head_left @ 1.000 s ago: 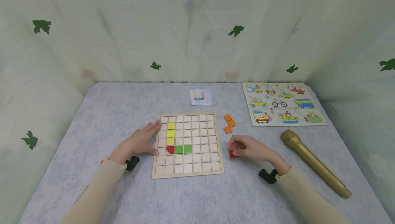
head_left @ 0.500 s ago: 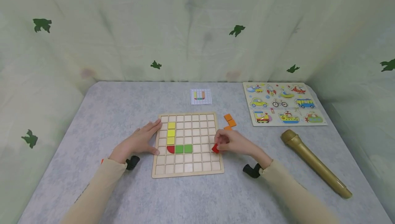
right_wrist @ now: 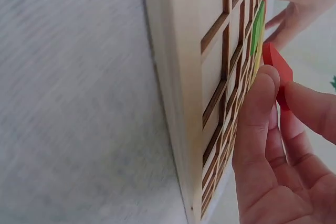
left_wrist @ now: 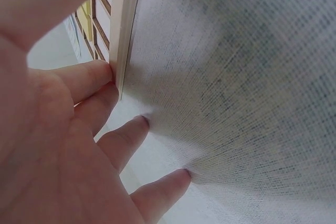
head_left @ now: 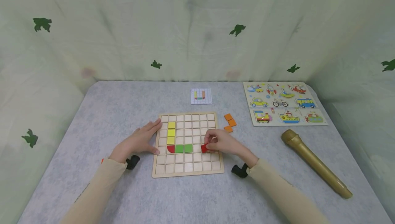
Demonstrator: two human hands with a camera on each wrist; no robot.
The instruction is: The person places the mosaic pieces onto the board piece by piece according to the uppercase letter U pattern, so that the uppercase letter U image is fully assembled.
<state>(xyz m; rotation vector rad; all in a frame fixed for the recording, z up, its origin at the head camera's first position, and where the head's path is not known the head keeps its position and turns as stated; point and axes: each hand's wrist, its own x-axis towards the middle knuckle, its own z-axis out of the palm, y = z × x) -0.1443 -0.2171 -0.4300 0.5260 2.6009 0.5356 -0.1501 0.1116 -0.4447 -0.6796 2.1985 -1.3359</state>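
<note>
A square wooden grid board [head_left: 188, 175] lies on the table. Three yellow tiles [head_left: 171, 132] form a column in it, with a rounded red tile [head_left: 171, 149] below them and two green tiles [head_left: 183, 148] to the right of that. My left hand [head_left: 138, 141] rests at the board's left edge, fingers spread; in the left wrist view its fingertips [left_wrist: 103, 69] meet the wooden rim. Over the right part of the board, my right hand [head_left: 223, 142] pinches another red tile [right_wrist: 278, 69] between thumb and fingers, level with the green row.
Three orange tiles [head_left: 230, 122] lie right of the board. A small pattern card [head_left: 201, 96] with a U shape lies behind it. At the right are a vehicle peg puzzle [head_left: 285, 104] and a gold microphone [head_left: 316, 164]. A pale curtain [head_left: 185, 28] stands around the table.
My right hand has carried the red tile leftward, from the table right of the board to over the board's right columns. My left hand has stayed at the board's edge.
</note>
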